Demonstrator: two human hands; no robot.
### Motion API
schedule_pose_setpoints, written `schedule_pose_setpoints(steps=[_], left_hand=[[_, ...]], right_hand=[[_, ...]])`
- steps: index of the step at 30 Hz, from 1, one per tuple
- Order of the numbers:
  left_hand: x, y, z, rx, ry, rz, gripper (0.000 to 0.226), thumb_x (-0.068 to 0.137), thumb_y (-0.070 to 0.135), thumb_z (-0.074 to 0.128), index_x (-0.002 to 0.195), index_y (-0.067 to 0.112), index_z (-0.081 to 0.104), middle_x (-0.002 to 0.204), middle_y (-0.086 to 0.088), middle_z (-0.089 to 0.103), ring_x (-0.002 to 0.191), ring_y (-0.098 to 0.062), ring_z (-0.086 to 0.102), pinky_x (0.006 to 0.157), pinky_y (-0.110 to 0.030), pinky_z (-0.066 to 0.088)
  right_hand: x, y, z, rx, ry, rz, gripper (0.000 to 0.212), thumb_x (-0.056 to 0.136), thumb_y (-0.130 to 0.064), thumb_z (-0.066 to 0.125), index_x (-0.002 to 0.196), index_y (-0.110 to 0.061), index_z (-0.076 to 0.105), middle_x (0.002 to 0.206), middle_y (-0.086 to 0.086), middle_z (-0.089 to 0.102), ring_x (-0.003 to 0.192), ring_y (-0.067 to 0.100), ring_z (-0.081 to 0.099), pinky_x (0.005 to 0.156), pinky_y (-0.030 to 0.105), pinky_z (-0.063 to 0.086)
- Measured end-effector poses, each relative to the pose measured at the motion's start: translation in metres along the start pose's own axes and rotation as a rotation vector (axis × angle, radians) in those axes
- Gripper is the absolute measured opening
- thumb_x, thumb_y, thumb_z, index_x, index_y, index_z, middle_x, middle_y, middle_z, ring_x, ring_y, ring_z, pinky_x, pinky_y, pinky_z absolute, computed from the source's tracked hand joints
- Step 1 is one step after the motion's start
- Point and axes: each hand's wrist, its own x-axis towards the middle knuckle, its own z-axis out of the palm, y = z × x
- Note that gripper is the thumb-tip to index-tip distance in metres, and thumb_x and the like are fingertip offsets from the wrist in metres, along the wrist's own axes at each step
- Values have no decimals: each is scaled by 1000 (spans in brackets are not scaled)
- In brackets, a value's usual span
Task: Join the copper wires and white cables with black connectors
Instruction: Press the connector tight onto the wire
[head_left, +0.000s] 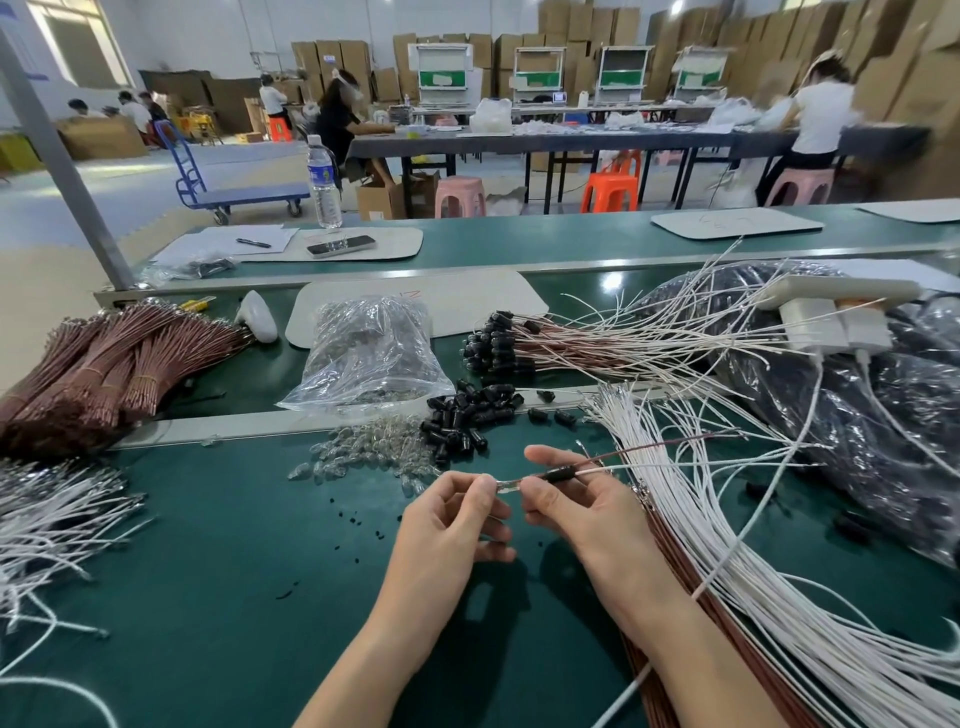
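Green desk: spare connectors lie within reach ahead. The right grip pinches the black connector, copper wire and white cable trailing right; the left grip pinches a clear bulb aligned with its mouth, likely for insertion

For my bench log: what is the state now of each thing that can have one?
left hand: pinches the glass bulb
right hand: grips the black connector
glass bulb: in the air, at the connector's end
black connector: held, copper wire and white cable coming out
water bottle: upright, cap on
copper wire bundles: tied, lying down
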Motion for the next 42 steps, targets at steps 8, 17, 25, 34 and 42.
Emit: schedule_pose_setpoints(steps=[8, 17, 25, 34, 42], left_hand=[[-1, 1, 1, 24, -9, 0, 25, 100, 21, 60, 91, 0, 67, 82, -9, 69, 69, -21, 64, 63, -32, 59], [-4, 1, 3, 102, 15, 47, 24, 100, 21, 61, 85, 3, 67, 77, -5, 69, 66, -17, 64, 61, -29, 59], [-7, -1, 5, 252, 80, 139, 21, 100, 26, 61, 82, 16, 68, 69, -2, 70, 62, -15, 66, 61, -26, 56], [-10, -3, 9, 372, 78, 257, 18, 98, 36, 58, 81, 35, 63, 72, 5, 71, 61, -13, 67, 61, -24, 56], [-9, -2, 5, 354, 58, 203, 23, 100, 32, 58, 78, 30, 64, 69, 1, 70, 60, -19, 67, 62, -26, 54]], right_hand=[[3, 3, -2, 4, -32, 17, 43, 72, -27, 80, 114, -32, 72, 84, 2, 76, 78, 11, 72, 77, 19, 56], [7, 5, -2, 107, -29, 44, 62, 64, -23, 84, 123, -28, 65, 85, 8, 75, 82, 15, 72, 76, 23, 57], [4, 0, 3, 305, -14, 112, 69, 65, -11, 80, 128, -22, 54, 97, 17, 77, 85, 20, 75, 72, 22, 59], [0, 4, 2, 333, -39, 163, 53, 72, -7, 76, 123, -11, 63, 87, 14, 73, 83, 24, 74, 73, 29, 61], [1, 3, 3, 299, -47, 122, 59, 67, -10, 79, 124, -14, 63, 80, 9, 71, 78, 20, 73, 73, 24, 59]])
